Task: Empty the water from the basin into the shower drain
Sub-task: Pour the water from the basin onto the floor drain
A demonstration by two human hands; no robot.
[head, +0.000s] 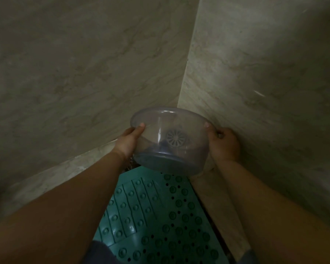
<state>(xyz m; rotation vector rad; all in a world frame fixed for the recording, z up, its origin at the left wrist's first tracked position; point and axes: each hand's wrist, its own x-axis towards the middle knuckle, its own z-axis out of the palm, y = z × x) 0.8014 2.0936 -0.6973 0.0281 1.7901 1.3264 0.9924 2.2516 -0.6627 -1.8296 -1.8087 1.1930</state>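
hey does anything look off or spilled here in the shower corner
Nothing looks broken or spilled. The clear basin is tipped away toward the wall corner, gripped at its rim by the left hand and right hand, which fits pouring. The round drain shows through it. The green mat lies flat.

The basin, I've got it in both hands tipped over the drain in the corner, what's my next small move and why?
Probably tip the basin a little further forward. Both hands, left and right, hold its rim, and its mouth points away toward the wall corner. The round drain shows through its clear side, so it looks lined up. Whether water remains inside cannot be told.
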